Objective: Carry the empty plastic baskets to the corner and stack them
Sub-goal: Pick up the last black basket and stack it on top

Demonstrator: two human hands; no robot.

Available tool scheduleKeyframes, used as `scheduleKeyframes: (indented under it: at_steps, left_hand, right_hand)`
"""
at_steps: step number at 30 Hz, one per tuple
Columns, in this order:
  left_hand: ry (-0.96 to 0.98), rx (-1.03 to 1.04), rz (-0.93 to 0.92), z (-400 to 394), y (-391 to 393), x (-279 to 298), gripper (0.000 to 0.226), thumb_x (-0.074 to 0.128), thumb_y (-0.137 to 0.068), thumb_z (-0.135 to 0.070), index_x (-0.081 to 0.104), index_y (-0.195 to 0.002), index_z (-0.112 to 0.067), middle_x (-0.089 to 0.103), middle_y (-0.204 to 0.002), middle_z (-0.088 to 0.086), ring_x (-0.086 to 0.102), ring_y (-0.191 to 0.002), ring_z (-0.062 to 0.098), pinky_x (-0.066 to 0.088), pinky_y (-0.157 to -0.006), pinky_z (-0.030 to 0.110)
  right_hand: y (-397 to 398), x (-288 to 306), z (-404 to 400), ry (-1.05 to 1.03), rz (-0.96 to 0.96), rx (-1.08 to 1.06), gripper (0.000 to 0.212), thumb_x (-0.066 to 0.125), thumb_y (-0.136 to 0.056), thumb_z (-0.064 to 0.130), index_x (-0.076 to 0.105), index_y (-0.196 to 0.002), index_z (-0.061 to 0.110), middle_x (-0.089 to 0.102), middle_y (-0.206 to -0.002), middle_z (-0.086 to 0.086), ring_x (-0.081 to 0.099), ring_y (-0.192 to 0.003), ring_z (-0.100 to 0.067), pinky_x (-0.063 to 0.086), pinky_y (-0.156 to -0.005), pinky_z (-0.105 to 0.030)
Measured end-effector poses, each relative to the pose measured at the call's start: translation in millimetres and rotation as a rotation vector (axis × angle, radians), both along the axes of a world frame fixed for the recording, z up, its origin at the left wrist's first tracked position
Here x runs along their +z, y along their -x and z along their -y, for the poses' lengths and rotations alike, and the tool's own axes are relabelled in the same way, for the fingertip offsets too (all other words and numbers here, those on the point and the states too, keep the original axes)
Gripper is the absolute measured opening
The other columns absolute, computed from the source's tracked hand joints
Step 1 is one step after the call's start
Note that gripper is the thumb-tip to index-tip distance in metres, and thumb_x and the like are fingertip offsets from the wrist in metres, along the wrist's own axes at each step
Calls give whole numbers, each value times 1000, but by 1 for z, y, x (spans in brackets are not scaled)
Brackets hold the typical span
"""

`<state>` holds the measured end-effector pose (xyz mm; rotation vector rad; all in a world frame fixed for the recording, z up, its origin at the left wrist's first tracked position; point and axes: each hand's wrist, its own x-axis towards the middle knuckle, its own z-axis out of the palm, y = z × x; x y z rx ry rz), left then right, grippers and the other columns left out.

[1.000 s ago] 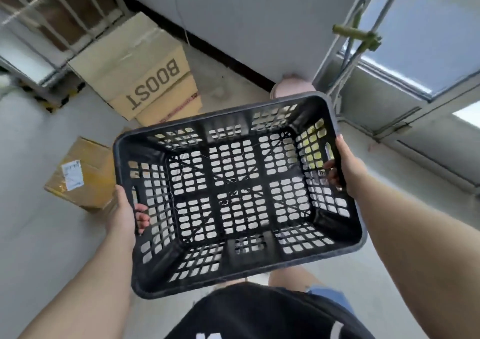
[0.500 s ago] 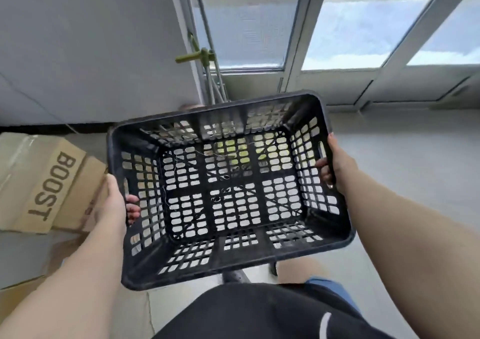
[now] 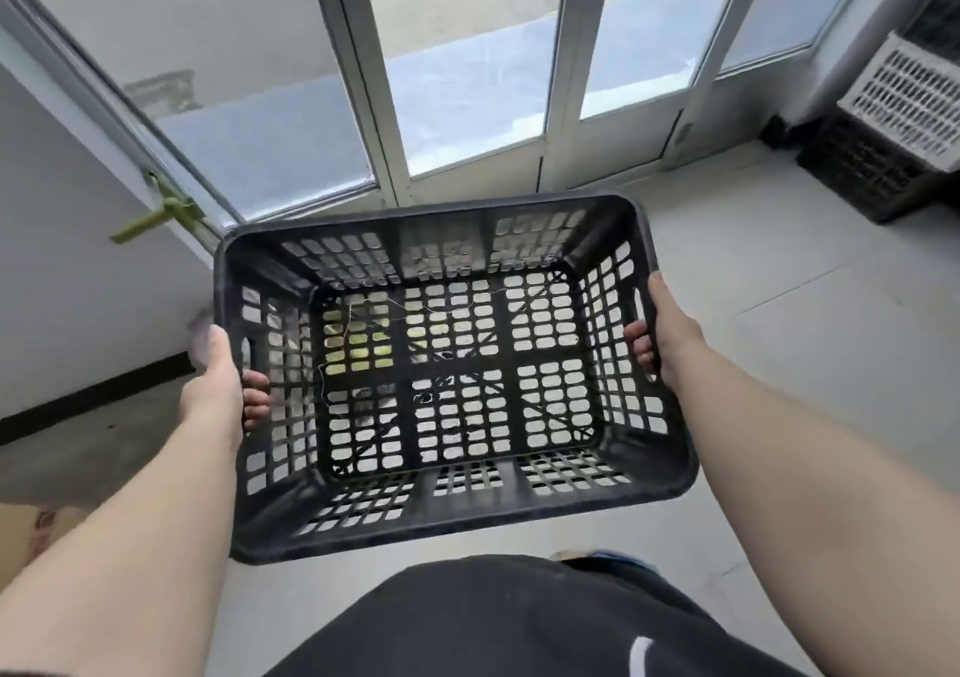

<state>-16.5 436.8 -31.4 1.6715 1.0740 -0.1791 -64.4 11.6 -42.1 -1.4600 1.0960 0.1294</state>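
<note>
An empty black basket (image 3: pixel 457 380) is held in the air over the floor (image 3: pixel 789 323) in front of glass doors (image 3: pixel 467 68).

The left hand (image 3: pixel 215 390) and right hand (image 3: pixel 670 333) each grip a side handle slot, fingers (image 3: pixel 255 396) curled through to the inside, knuckles hidden. At the right edge, a white basket (image 3: pixel 909 99) on a black one (image 3: pixel 862 172) is cut off.

Single head-worn wide-angle view, looking forward and steeply down from close above. Black basket (image 3: pixel 457 375) mid-frame, glass doors (image 3: pixel 467 79) along upper frame, floor (image 3: pixel 779 287) at right.
</note>
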Motion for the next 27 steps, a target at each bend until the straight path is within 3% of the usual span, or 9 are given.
scheduleKeyframes:
  at_steps: [4,11,27]
  left_hand:
    - [-9,-112,18,78,-27,4,79,25,-79,-84,50,-65,-10,37,-27,-1,30,-20,14,29,-36,14]
    - [-29,-359,92,208,-66,5,81,29,-80,-81,55,-67,-6,46,-50,8,37,-44,22,30,-47,24]
    - [-11,-802,42,480,-171,-12,79,33,-82,-77,55,-66,-3,49,-58,11,42,-46,23,34,-47,27]
  right_hand:
    - [17,-2,73,-5,30,-123,72,49,-68,82,57,-64,11,46,-54,0,30,-38,-12,26,-43,-25]
    - [61,1,172,11,6,-333,75,45,-72,82,57,-61,10,39,-42,1,28,-31,-11,26,-43,-23]
    - [104,-3,325,9,-80,-796,74,46,-71,84,56,-58,11,41,-48,0,31,-37,-14,27,-46,-24]
